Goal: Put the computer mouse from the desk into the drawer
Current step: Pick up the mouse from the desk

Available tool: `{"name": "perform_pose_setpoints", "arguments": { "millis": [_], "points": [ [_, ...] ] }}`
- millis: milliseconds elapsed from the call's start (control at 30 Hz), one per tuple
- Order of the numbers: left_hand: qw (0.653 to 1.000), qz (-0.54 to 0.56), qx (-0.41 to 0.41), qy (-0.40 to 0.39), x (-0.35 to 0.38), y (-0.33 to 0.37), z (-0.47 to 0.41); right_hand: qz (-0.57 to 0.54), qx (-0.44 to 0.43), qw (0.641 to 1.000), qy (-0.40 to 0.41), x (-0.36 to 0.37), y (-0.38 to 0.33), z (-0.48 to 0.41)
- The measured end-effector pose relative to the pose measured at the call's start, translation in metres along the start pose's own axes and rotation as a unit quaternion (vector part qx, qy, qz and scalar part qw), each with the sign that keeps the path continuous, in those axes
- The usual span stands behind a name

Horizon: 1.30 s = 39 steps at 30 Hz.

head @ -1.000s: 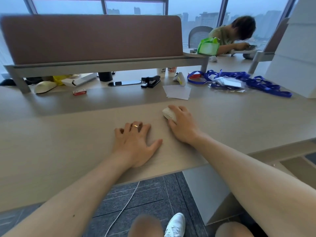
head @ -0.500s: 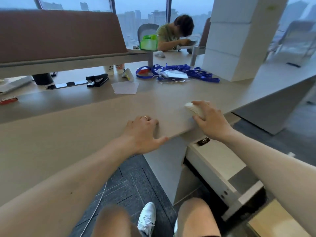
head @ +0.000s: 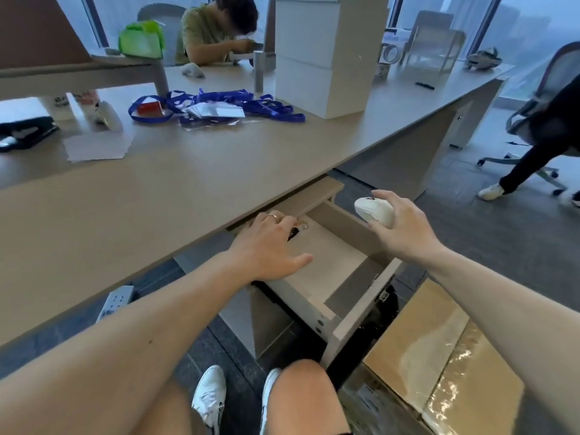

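My right hand [head: 405, 229] holds the white computer mouse [head: 374, 211] in the air, off the desk [head: 157, 196] and just above the right wall of the open drawer [head: 329, 262]. The drawer stands pulled out below the desk's front edge, its pale bottom bare where I can see it. My left hand [head: 266, 249], a ring on one finger, reaches into the drawer's back left corner with its fingers spread; its fingertips lie next to a small dark object there. It holds nothing that I can see.
Blue lanyards [head: 219, 105], a sheet of paper [head: 97, 146], a black stapler [head: 25, 131] and stacked white boxes [head: 326, 51] lie on the desk. A taped cardboard box [head: 439, 356] stands on the floor right of the drawer. One person sits behind the desk, another on a chair [head: 546, 98].
My right hand lifted the mouse off the desk and carried it right and down over the drawer. My left hand left the desk edge and went into the drawer, which now stands pulled out.
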State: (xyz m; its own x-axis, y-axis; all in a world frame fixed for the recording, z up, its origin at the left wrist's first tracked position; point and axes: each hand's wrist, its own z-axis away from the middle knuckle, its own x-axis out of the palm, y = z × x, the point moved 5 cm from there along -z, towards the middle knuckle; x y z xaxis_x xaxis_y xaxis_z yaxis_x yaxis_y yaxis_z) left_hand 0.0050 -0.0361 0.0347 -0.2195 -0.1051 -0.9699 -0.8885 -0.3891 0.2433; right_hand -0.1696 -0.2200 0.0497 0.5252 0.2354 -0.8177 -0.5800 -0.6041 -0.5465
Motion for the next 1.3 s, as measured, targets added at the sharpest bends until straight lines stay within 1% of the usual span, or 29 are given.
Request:
{"name": "perform_pose_setpoints", "arguments": {
  "millis": [100,233,300,400,500,600,767,867,1033,1100,1200,1233,1300],
  "points": [
    [0.999,-0.019,-0.018,-0.037,0.025,-0.009,-0.010,-0.021,0.027,0.999,-0.030,0.023,0.008,-0.004],
    [0.998,-0.032,-0.026,-0.037,0.046,-0.015,-0.024,-0.030,0.085,0.991,-0.102,0.063,0.013,-0.017],
    [0.999,-0.032,-0.023,-0.016,0.051,-0.016,-0.030,-0.006,0.097,0.986,-0.138,0.085,0.016,-0.025],
    [0.997,-0.063,-0.005,0.046,0.054,-0.018,-0.036,0.050,0.115,0.972,-0.201,0.115,0.022,-0.035],
    [0.991,-0.094,0.012,0.091,0.055,-0.022,-0.039,0.096,0.118,0.960,-0.234,0.137,0.027,-0.040],
    [0.988,-0.107,0.022,0.113,0.055,-0.026,-0.045,0.138,0.101,0.948,-0.269,0.156,0.034,-0.045],
    [0.984,-0.123,0.024,0.129,0.058,-0.029,-0.050,0.156,0.112,0.935,-0.297,0.178,0.045,-0.048],
    [0.982,-0.129,0.027,0.132,0.059,-0.029,-0.049,0.159,0.093,0.939,-0.291,0.184,0.046,-0.050],
    [0.982,-0.140,0.023,0.121,0.061,-0.029,-0.049,0.166,0.086,0.938,-0.291,0.179,0.042,-0.045],
    [0.983,-0.143,0.019,0.115,0.060,-0.029,-0.048,0.159,0.068,0.946,-0.273,0.166,0.035,-0.044],
    [0.985,-0.138,0.012,0.103,0.060,-0.025,-0.043,0.171,0.001,0.971,-0.164,0.127,0.017,-0.043],
    [0.986,-0.133,0.007,0.102,0.059,-0.023,-0.041,0.169,-0.007,0.978,-0.125,0.112,0.014,-0.040],
    [0.988,-0.120,-0.006,0.094,0.059,-0.018,-0.033,0.160,0.006,0.985,-0.059,0.085,0.018,-0.029]
  ]
}}
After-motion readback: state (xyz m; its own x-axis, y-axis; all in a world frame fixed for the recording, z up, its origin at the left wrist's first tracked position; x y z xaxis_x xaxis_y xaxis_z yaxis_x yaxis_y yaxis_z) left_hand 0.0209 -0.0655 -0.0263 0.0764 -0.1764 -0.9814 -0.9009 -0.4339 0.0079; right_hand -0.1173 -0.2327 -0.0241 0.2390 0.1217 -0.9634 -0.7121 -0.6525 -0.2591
